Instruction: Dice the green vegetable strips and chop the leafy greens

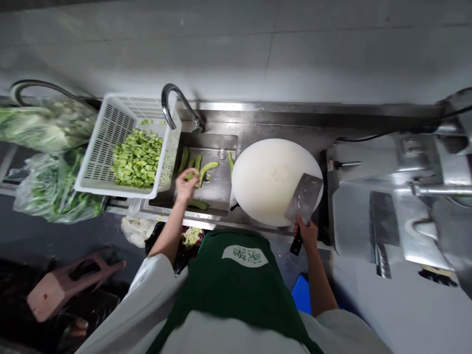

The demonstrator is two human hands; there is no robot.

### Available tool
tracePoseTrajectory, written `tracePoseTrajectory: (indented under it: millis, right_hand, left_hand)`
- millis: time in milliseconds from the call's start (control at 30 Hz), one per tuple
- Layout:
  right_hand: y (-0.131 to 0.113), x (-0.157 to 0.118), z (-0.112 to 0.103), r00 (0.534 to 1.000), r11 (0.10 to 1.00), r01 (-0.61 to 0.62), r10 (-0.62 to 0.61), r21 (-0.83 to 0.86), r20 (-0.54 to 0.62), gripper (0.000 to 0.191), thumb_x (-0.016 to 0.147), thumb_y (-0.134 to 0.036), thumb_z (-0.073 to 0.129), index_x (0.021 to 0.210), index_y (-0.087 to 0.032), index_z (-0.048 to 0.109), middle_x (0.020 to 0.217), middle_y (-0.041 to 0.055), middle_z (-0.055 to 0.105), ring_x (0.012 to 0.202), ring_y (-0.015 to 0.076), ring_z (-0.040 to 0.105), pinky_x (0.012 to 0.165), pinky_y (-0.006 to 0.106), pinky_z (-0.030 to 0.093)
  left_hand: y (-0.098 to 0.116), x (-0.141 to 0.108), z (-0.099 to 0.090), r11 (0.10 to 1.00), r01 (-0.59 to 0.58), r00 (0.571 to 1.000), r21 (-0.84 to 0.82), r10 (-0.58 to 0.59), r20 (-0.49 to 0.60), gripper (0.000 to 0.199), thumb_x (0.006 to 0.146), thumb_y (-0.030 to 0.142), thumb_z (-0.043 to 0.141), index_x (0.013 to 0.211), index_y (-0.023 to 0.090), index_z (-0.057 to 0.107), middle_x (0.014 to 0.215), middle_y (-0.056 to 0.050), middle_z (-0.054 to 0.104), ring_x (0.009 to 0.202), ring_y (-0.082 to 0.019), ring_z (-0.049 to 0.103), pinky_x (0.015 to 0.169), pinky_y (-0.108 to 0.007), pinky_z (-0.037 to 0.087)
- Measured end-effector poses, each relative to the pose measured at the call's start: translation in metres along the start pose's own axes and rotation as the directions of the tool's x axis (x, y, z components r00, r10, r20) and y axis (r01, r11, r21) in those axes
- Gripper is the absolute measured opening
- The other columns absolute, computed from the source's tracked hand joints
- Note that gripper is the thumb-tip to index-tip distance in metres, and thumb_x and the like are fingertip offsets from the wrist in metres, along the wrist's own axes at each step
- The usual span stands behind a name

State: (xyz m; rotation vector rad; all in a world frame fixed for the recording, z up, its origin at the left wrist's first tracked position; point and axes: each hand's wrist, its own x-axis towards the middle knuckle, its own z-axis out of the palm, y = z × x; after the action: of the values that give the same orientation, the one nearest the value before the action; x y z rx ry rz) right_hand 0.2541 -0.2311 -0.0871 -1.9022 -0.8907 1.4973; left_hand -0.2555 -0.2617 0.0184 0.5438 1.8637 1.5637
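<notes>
Below the wall (221, 64), centre-right, the cleaver (305, 195), likely heavy, is gripped by the right hand (308, 232); centre-left, likely slippery vegetables (209, 167), best held mid-length, are spread around the left hand (185, 188), its grip unclear.

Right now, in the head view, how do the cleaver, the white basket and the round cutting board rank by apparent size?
Largest to smallest:
1. White basket
2. Round cutting board, somewhat smaller
3. Cleaver in the right hand, clearly the smallest
</notes>
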Motion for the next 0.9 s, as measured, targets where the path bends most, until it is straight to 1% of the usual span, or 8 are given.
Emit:
tracePoseTrajectory:
  millis: [67,133,200,267,400,667,733,900]
  right_hand:
    - [-0.001,-0.001,0.001,1.0,1.0,-0.014,0.015,0.025,-0.006,0.057,0.063,-0.065,0.084,0.073,-0.023,0.047,0.046,-0.0083,0.054,0.035,0.0106,0.049,0.032,0.023,0.041]
    - [-0.003,-0.001,0.002,1.0,0.999,-0.026,0.027,0.04,-0.014,0.059,0.061,-0.065,0.086,0.072,-0.023,0.046,0.046,-0.0085,0.055,0.034,0.0106,0.049,0.031,0.023,0.041]
    - [-0.005,-0.003,0.003,1.0,0.999,-0.021,0.022,0.038,-0.022,0.06,0.059,-0.065,0.087,0.072,-0.023,0.045,0.046,-0.0085,0.055,0.034,0.0104,0.049,0.031,0.023,0.041]
    - [-0.006,-0.004,0.003,1.0,1.0,-0.009,0.01,0.025,-0.023,0.061,0.057,-0.066,0.087,0.073,-0.023,0.046,0.047,-0.0083,0.055,0.034,0.0103,0.05,0.031,0.022,0.042]
    - [-0.008,-0.005,0.003,0.999,1.0,0.012,-0.012,0.019,-0.031,0.063,0.055,-0.066,0.088,0.074,-0.021,0.048,0.048,-0.0078,0.056,0.035,0.0099,0.05,0.032,0.021,0.042]
    - [-0.013,-0.009,0.006,0.999,1.0,0.017,-0.017,-0.016,-0.031,0.065,0.054,-0.066,0.09,0.073,-0.023,0.044,0.048,-0.0069,0.055,0.036,0.0111,0.051,0.032,0.023,0.044]
    - [-0.016,-0.011,0.007,0.999,1.0,0.018,-0.019,-0.025,-0.034,0.068,0.053,-0.066,0.09,0.072,-0.024,0.041,0.047,-0.0072,0.054,0.036,0.0114,0.051,0.032,0.023,0.044]
    - [-0.026,-0.02,0.014,0.997,0.995,0.078,-0.078,-0.059,-0.001,0.07,0.054,-0.069,0.088,0.07,-0.026,0.035,0.046,-0.008,0.051,0.035,0.0105,0.049,0.031,0.023,0.042]
  left_hand:
    - [0.025,0.027,-0.077,0.997,-0.075,0.964,0.004,0.074,-0.256,0.046,0.061,0.037,0.086,0.094,0.018,0.059,0.07,0.007,0.057,0.048,-0.005,0.047,0.044,-0.019,0.037]
    - [0.046,0.058,-0.137,0.984,-0.113,0.897,0.137,0.16,-0.413,0.045,0.066,0.036,0.086,0.095,0.015,0.057,0.067,0.009,0.054,0.047,-0.004,0.045,0.045,-0.018,0.037]
    - [0.06,0.089,-0.177,0.964,-0.105,0.867,0.246,0.21,-0.452,0.044,0.066,0.029,0.089,0.093,0.011,0.059,0.065,0.009,0.054,0.052,-0.004,0.046,0.048,-0.017,0.037]
    - [0.065,0.113,-0.2,0.95,-0.054,0.879,0.309,0.192,-0.437,0.043,0.066,0.025,0.092,0.09,0.008,0.061,0.063,0.009,0.054,0.056,-0.004,0.046,0.05,-0.016,0.034]
    - [0.049,0.132,-0.221,0.918,0.041,0.907,0.394,0.131,-0.4,0.047,0.065,0.026,0.095,0.092,0.005,0.062,0.056,0.012,0.045,0.056,-0.003,0.033,0.047,-0.018,0.021]
    - [0.009,0.103,-0.246,0.962,-0.035,0.902,0.27,0.147,-0.407,0.042,0.064,0.024,0.093,0.088,0.01,0.062,0.057,0.012,0.028,0.057,-0.004,0.022,0.048,-0.018,0.018]
    - [0.005,0.102,-0.25,0.968,-0.036,0.897,0.25,0.142,-0.419,0.04,0.062,0.023,0.091,0.087,0.011,0.062,0.058,0.011,0.031,0.056,-0.004,0.025,0.048,-0.018,0.019]
    - [-0.002,0.115,-0.253,0.967,0.003,0.873,0.253,0.121,-0.473,0.034,0.067,0.027,0.087,0.073,0.012,0.057,0.063,0.004,0.049,0.06,-0.006,0.041,0.054,-0.018,0.034]
